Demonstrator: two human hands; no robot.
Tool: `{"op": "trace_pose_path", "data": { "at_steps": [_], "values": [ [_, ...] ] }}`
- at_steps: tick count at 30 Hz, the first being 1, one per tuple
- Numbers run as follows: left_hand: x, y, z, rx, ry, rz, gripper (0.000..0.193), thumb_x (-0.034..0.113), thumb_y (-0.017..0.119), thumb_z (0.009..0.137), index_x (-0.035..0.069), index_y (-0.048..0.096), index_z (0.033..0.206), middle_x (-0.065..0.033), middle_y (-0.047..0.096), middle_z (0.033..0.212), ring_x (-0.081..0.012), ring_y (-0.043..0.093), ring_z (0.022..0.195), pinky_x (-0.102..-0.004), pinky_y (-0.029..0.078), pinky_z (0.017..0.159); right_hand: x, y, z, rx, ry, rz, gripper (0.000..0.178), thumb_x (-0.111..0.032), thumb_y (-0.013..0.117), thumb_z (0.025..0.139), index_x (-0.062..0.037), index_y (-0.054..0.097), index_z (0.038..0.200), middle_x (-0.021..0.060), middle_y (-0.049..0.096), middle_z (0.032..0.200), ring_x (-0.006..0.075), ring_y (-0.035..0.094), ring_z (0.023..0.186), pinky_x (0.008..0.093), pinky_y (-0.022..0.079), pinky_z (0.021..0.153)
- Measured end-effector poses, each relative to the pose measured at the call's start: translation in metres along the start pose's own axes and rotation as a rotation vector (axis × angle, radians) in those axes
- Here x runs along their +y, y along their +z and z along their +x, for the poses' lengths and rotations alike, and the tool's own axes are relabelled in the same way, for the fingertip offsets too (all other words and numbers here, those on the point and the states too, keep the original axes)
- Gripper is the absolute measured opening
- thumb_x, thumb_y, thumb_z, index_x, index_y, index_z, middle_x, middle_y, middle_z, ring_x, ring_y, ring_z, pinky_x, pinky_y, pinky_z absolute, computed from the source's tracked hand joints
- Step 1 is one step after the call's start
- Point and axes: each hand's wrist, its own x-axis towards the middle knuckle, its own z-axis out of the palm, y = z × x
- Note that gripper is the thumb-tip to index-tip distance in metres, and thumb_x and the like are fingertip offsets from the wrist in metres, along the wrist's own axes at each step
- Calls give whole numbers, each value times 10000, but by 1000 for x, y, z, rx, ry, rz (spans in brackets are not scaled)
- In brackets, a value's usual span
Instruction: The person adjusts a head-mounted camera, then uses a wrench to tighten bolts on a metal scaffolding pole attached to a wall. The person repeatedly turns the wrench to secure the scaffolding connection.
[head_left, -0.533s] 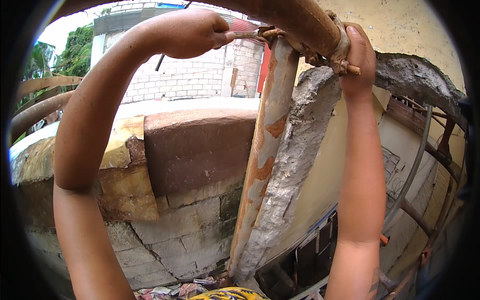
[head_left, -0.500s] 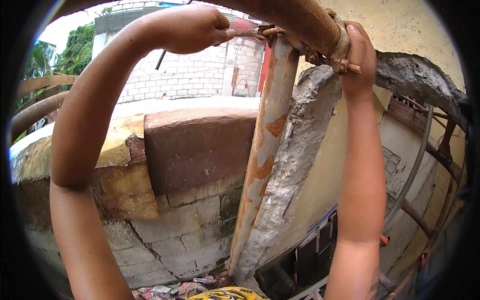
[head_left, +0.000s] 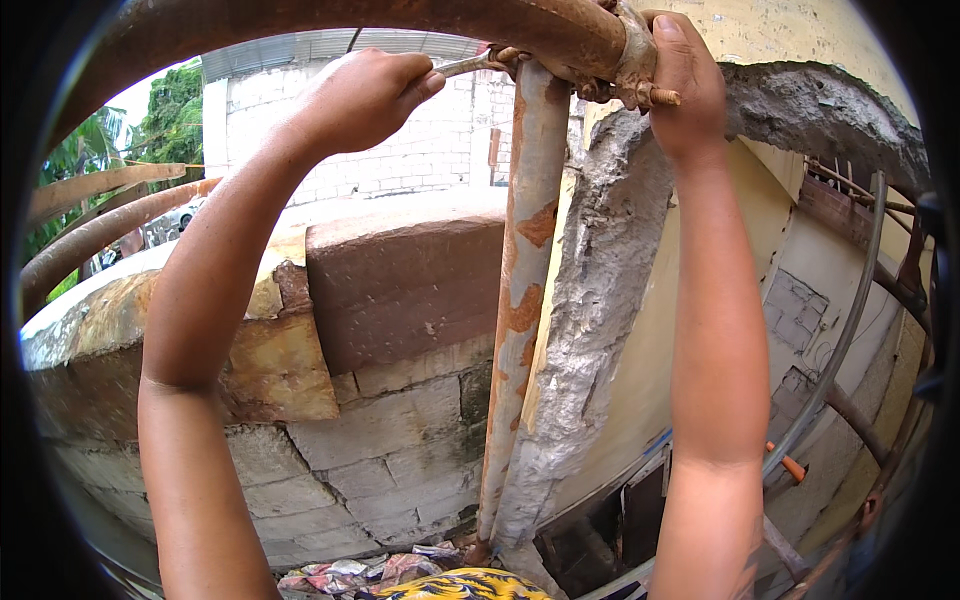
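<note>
My left hand (head_left: 375, 100) is closed around the handle of a metal wrench (head_left: 465, 66). The wrench's far end meets a rusty bolt joint (head_left: 505, 54) at the top of an upright pipe (head_left: 522, 270) with peeling rust. Overhead, a thick brown rusty pipe (head_left: 400, 16) runs across to a scaffold clamp (head_left: 634, 62) with a threaded bolt (head_left: 664, 97) sticking out. Just right of that clamp, my right hand (head_left: 690, 95) wraps over the pipe, thumb on top; its other fingers are mostly hidden behind.
A broken concrete column (head_left: 600, 300) stands right behind the upright pipe. At left is a block wall (head_left: 390, 430) with a brown ledge (head_left: 410, 280). Curved metal pipes (head_left: 850, 330) rise at right. Crumpled sacks (head_left: 400, 570) lie below, beside a dark opening (head_left: 585, 560).
My left hand has come lower with the wrench, whose handle now slopes down toward it. My right hand keeps its hold beside the clamp. The whole view has shifted somewhat.
</note>
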Motion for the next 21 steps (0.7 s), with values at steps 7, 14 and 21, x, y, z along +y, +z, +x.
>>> {"op": "trace_pose_path", "data": {
  "at_steps": [7,14,21],
  "values": [
    [-1,-6,-3,-129,-200,-147,427,395,493,1083,25,693,1004,-160,685,825,-301,652,755,-456,501,703,13,25,-155,215,210,489,308,-261,428,1036,4,568,1106,120,628,1063,185,567,975,347,448,883],
    [20,-45,7,-388,-305,-122,551,550,498,1039,66,688,1220,-152,707,1170,-277,656,1146,-432,534,957,78,137,-128,-683,841,1545,780,-661,306,1045,-6,546,1392,230,618,1354,387,577,1287,521,459,1093],
    [5,-46,11,-333,-81,56,425,404,555,1051,88,687,1302,-164,583,1430,-334,623,1233,-437,499,1055,62,181,-102,-766,636,1758,622,-217,320,1003,-91,274,1611,172,377,1616,422,357,1476,580,304,1208]
  ]
}}
